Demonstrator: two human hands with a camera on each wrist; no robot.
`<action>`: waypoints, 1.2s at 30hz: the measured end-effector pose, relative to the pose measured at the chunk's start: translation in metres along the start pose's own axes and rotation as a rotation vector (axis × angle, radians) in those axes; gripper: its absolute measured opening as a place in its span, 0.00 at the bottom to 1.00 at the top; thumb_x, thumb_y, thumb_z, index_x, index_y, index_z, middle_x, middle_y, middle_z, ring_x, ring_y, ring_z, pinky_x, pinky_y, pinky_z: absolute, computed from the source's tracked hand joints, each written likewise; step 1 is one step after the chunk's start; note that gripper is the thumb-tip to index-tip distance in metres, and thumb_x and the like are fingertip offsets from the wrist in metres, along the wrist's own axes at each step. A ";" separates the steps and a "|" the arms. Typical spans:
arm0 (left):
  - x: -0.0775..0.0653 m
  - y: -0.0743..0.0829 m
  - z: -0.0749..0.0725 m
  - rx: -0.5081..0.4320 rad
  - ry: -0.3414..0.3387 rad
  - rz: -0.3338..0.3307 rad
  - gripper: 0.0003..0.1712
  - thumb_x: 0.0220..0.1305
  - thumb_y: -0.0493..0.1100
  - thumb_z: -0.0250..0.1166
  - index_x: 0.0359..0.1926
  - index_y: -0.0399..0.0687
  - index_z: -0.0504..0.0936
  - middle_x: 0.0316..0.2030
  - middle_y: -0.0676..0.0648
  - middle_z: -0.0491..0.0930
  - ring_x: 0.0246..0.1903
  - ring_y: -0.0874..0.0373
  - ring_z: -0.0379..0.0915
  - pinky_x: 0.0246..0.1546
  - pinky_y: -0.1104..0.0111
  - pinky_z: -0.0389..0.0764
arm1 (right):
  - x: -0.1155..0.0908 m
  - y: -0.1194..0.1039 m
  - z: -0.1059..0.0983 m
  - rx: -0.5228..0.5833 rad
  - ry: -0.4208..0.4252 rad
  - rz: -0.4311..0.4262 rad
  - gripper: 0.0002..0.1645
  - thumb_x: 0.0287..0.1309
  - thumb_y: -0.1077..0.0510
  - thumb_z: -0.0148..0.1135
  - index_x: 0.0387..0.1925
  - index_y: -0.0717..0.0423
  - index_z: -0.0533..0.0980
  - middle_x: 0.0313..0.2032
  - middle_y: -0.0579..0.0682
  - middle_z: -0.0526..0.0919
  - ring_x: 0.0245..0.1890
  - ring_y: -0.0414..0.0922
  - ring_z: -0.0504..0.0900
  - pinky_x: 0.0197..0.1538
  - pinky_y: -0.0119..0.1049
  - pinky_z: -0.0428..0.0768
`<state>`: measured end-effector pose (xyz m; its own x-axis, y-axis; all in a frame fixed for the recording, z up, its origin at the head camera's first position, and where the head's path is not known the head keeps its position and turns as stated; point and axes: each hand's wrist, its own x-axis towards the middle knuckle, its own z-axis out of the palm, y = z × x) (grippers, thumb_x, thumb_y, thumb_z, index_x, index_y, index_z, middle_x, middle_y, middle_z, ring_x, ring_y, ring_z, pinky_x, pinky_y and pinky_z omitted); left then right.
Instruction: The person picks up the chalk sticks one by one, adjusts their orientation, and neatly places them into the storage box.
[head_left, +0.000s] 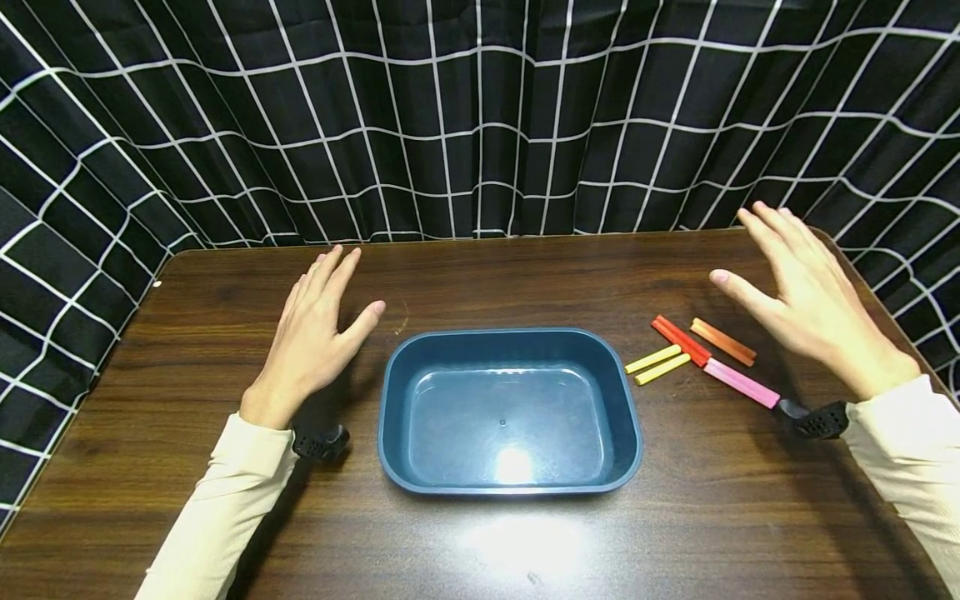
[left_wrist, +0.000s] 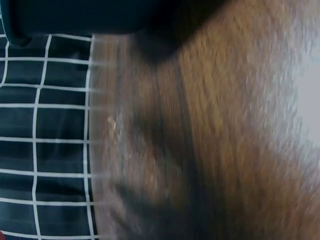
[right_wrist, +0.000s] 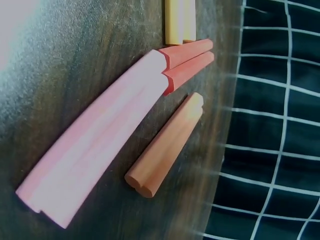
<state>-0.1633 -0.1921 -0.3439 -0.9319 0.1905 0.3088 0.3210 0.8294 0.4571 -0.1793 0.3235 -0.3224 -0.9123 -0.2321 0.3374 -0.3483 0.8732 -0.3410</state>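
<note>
In the head view, my left hand [head_left: 309, 337] is raised over the left of the table, left of the blue basin [head_left: 633, 450], with fingers extended and thumb apart. My right hand [head_left: 806, 292] hovers at the right, fingers spread, holding nothing. Between it and the basin lie several chalk-like sticks: two yellow sticks [head_left: 652, 360], red sticks [head_left: 681, 340], pink sticks [head_left: 742, 383] and orange sticks [head_left: 723, 342]. Up close in the right wrist view, the pink sticks [right_wrist: 95, 135] lie side by side, ends meeting the red ones [right_wrist: 187, 62]; the orange pair [right_wrist: 165, 147] lies apart.
The basin stands in the middle of the brown wooden table [head_left: 525, 283], with nothing inside. A black curtain with a white grid [head_left: 480, 108] hangs behind the table and along both sides. The basin's dark wall [left_wrist: 75, 17] crosses the top of the blurred left wrist view.
</note>
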 end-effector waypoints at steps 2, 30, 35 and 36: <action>-0.002 0.001 0.001 -0.006 -0.003 0.007 0.41 0.69 0.59 0.57 0.76 0.51 0.57 0.77 0.40 0.54 0.77 0.41 0.45 0.76 0.43 0.47 | -0.002 -0.001 0.000 0.003 -0.008 0.011 0.45 0.67 0.41 0.57 0.76 0.56 0.55 0.76 0.63 0.53 0.78 0.61 0.45 0.78 0.60 0.42; -0.017 0.021 0.019 -0.143 -0.205 0.105 0.40 0.69 0.58 0.59 0.77 0.57 0.56 0.77 0.46 0.54 0.76 0.48 0.50 0.74 0.46 0.57 | -0.024 -0.017 0.013 0.050 -0.086 -0.018 0.46 0.61 0.47 0.66 0.74 0.57 0.59 0.74 0.65 0.58 0.77 0.62 0.50 0.78 0.58 0.48; -0.021 0.024 0.023 -0.148 -0.251 0.112 0.40 0.69 0.59 0.59 0.77 0.58 0.56 0.77 0.47 0.54 0.76 0.49 0.51 0.73 0.46 0.60 | -0.029 -0.018 0.017 0.073 -0.091 -0.032 0.45 0.60 0.49 0.68 0.73 0.59 0.61 0.73 0.65 0.59 0.76 0.62 0.52 0.78 0.57 0.49; -0.022 0.025 0.025 -0.148 -0.260 0.115 0.40 0.69 0.59 0.59 0.77 0.59 0.56 0.77 0.47 0.54 0.76 0.50 0.51 0.73 0.46 0.60 | -0.030 -0.018 0.018 0.081 -0.095 -0.030 0.45 0.59 0.49 0.68 0.73 0.59 0.61 0.73 0.65 0.59 0.76 0.62 0.52 0.78 0.57 0.50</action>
<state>-0.1393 -0.1630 -0.3601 -0.8940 0.4221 0.1505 0.4299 0.7132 0.5536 -0.1497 0.3068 -0.3423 -0.9160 -0.3006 0.2657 -0.3887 0.8287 -0.4026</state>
